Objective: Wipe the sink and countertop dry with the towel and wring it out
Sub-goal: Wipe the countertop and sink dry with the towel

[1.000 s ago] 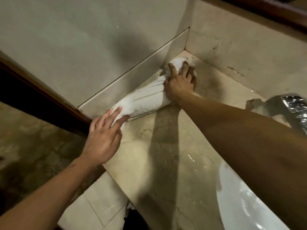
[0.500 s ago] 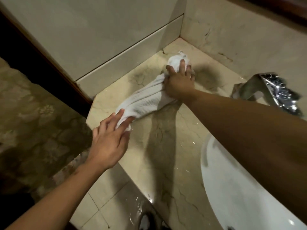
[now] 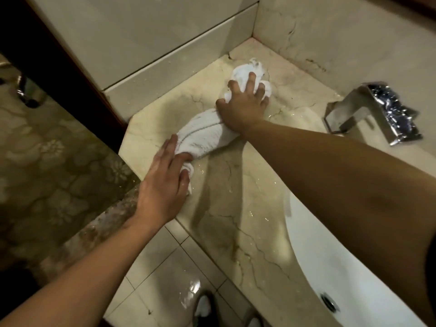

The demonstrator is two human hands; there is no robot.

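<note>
A white towel [image 3: 207,135] lies stretched in a bunched strip across the wet beige marble countertop [image 3: 236,220]. My right hand [image 3: 243,107] presses down on its far end near the back corner, fingers spread over the cloth. My left hand [image 3: 165,182] grips the near end by the counter's left edge. The white sink [image 3: 330,267] curves along the lower right, its drain [image 3: 329,302] showing, partly hidden by my right forearm.
A chrome faucet [image 3: 372,114] stands at the right behind the sink. Tiled walls [image 3: 165,43] close off the back and left of the counter. Below the counter's left edge are a patterned floor [image 3: 59,161] and wet floor tiles [image 3: 165,279].
Both hands have dragged the towel away from the back wall towards the front of the counter. The view has tilted down, showing more of the sink and floor.
</note>
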